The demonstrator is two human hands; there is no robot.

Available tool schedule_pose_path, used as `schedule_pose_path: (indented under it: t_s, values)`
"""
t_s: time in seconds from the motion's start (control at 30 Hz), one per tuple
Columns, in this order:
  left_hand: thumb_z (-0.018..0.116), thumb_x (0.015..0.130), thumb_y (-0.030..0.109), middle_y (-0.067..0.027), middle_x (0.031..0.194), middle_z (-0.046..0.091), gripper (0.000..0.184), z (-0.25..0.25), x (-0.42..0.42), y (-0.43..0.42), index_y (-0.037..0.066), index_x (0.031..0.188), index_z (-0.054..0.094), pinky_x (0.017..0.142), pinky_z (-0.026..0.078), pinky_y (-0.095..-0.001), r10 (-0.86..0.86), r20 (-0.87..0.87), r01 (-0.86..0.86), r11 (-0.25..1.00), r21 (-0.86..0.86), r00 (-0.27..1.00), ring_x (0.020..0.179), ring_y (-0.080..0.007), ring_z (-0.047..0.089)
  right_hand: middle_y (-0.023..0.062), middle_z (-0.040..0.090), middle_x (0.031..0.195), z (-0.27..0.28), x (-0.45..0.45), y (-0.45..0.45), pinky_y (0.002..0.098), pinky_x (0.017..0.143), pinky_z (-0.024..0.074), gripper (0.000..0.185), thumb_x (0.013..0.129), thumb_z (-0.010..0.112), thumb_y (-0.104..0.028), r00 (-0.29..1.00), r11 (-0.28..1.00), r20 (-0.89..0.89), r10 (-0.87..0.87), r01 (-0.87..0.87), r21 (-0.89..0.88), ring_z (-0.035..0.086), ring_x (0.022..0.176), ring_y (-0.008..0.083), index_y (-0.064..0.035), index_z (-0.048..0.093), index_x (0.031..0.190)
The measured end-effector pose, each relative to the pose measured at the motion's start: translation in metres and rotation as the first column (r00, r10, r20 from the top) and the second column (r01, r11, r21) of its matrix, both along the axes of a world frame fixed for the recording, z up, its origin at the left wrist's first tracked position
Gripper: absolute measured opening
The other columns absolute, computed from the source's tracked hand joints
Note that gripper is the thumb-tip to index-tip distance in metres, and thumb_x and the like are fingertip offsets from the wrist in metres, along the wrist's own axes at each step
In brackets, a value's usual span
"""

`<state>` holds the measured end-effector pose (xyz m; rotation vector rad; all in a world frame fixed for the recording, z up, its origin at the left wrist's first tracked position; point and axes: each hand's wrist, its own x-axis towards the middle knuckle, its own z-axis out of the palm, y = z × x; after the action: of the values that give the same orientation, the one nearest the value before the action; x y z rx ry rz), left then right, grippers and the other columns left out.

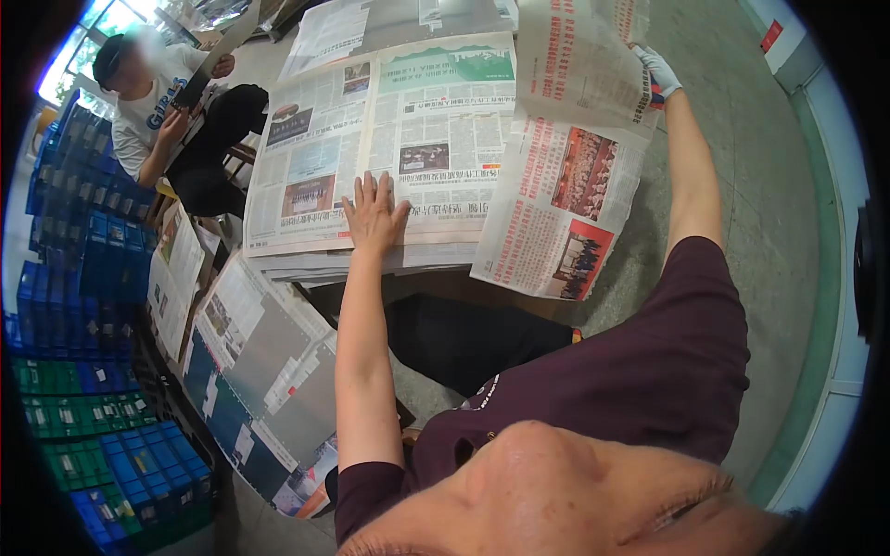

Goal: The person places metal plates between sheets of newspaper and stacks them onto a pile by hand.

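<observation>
My left hand [374, 215] is bare and lies flat, fingers spread, on the lower edge of an open newspaper [324, 157] on top of a stack. At the upper right, my right hand [656, 72], in a white glove, grips the right edge of a second newspaper sheet [579, 176] with red print and photos. That sheet hangs partly over the right side of the stack. Something blue and red shows beside the gloved fingers, too small to name.
A person [153, 107] sits at the upper left holding a dark flat piece. Blue and green bins [93, 408] are stacked along the left. More printed sheets [269, 371] lie at the lower left. Grey floor [769, 167] extends to the right.
</observation>
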<state>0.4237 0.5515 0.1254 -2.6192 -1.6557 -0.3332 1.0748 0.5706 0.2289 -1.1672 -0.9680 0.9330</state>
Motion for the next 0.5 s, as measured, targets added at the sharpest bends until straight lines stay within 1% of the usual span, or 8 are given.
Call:
schedule_pose_path:
  t_s: [0.1, 0.13, 0.23, 0.27, 0.37, 0.4, 0.43, 0.5]
  values:
    - [0.048, 0.082, 0.062, -0.0167, 0.151, 0.014, 0.082, -0.006, 0.008, 0.007, 0.017, 0.145, 0.022, 0.106, 0.009, -0.0621, 0.212, -0.044, -0.215, 0.97, -0.116, 0.976, 0.14, -0.0349, 0.01, 0.003, 0.065, 0.1, 0.027, -0.036, 0.0, 0.0234, 0.075, 0.0489, 0.033, 0.088, 0.063, -0.024, 0.962, 0.983, 0.21, -0.176, 0.182, -0.01, 0.061, 0.085, 0.0095, -0.0012, 0.061, 0.111]
    - [0.043, 0.081, 0.068, -0.0172, 0.152, 0.011, 0.085, -0.006, 0.007, 0.009, 0.017, 0.146, 0.02, 0.107, 0.006, -0.0623, 0.235, -0.055, -0.24, 0.962, -0.133, 0.971, 0.14, -0.0359, 0.008, 0.0028, 0.067, 0.093, 0.029, -0.043, 0.007, 0.0236, 0.072, 0.0492, 0.03, 0.087, 0.064, -0.023, 0.956, 0.97, 0.185, -0.228, 0.24, -0.044, 0.061, 0.081, 0.0095, -0.0029, 0.064, 0.109]
    - [0.044, 0.08, 0.069, -0.0178, 0.152, 0.01, 0.088, 0.0, 0.009, 0.01, 0.017, 0.146, 0.019, 0.106, 0.006, -0.0628, 0.242, -0.037, -0.244, 0.958, -0.153, 0.97, 0.14, -0.0365, 0.007, 0.0029, 0.068, 0.09, 0.014, -0.022, 0.05, 0.0248, 0.07, 0.0493, 0.03, 0.084, 0.066, -0.022, 0.837, 0.939, 0.485, -0.255, 0.335, -0.084, 0.06, 0.078, 0.0087, -0.0046, 0.066, 0.109]
    - [0.044, 0.08, 0.069, -0.0176, 0.152, 0.01, 0.088, -0.001, 0.008, 0.01, 0.018, 0.146, 0.019, 0.106, 0.006, -0.0631, 0.264, -0.044, -0.268, 0.951, -0.157, 0.964, 0.14, -0.0367, 0.006, 0.006, 0.07, 0.091, 0.005, -0.018, 0.062, 0.0283, 0.074, 0.0494, 0.03, 0.08, 0.066, -0.026, 0.768, 0.905, 0.544, -0.34, 0.424, -0.032, 0.063, 0.081, 0.0142, -0.0097, 0.068, 0.105]
    - [0.042, 0.079, 0.071, -0.0168, 0.152, 0.01, 0.087, -0.001, 0.011, 0.011, 0.021, 0.146, 0.018, 0.105, 0.007, -0.0646, 0.314, -0.093, -0.326, 0.931, -0.163, 0.945, 0.14, -0.0374, 0.006, 0.0101, 0.069, 0.096, -0.019, -0.011, 0.088, 0.0321, 0.08, 0.0486, 0.034, 0.077, 0.066, -0.033, 0.604, 0.788, 0.631, -0.487, 0.615, 0.019, 0.065, 0.086, 0.0223, -0.0131, 0.069, 0.104]
    - [0.041, 0.079, 0.072, -0.0162, 0.152, 0.01, 0.087, 0.003, 0.01, 0.01, 0.022, 0.146, 0.018, 0.104, 0.009, -0.0655, 0.321, -0.122, -0.339, 0.926, -0.169, 0.939, 0.139, -0.0378, 0.007, 0.0125, 0.068, 0.099, -0.02, -0.01, 0.092, 0.0343, 0.083, 0.0476, 0.035, 0.074, 0.066, -0.035, 0.585, 0.762, 0.649, -0.486, 0.647, -0.013, 0.064, 0.092, 0.0278, -0.0154, 0.069, 0.103]
    - [0.039, 0.079, 0.073, -0.0156, 0.152, 0.01, 0.086, 0.006, 0.009, 0.008, 0.024, 0.146, 0.018, 0.103, 0.01, -0.0663, 0.327, -0.154, -0.351, 0.92, -0.174, 0.932, 0.139, -0.0382, 0.008, 0.0125, 0.068, 0.099, -0.02, -0.011, 0.092, 0.0344, 0.083, 0.0476, 0.036, 0.074, 0.066, -0.036, 0.584, 0.753, 0.651, -0.485, 0.657, -0.027, 0.064, 0.093, 0.0275, -0.0154, 0.069, 0.103]
    - [0.039, 0.079, 0.073, -0.0152, 0.152, 0.01, 0.086, 0.01, 0.006, 0.008, 0.025, 0.146, 0.017, 0.103, 0.01, -0.0669, 0.304, -0.152, -0.33, 0.925, -0.191, 0.94, 0.139, -0.0385, 0.008, 0.0124, 0.068, 0.1, -0.014, -0.021, 0.096, 0.0345, 0.084, 0.0475, 0.037, 0.074, 0.066, -0.036, 0.575, 0.735, 0.658, -0.486, 0.677, -0.048, 0.064, 0.094, 0.027, -0.0155, 0.069, 0.104]
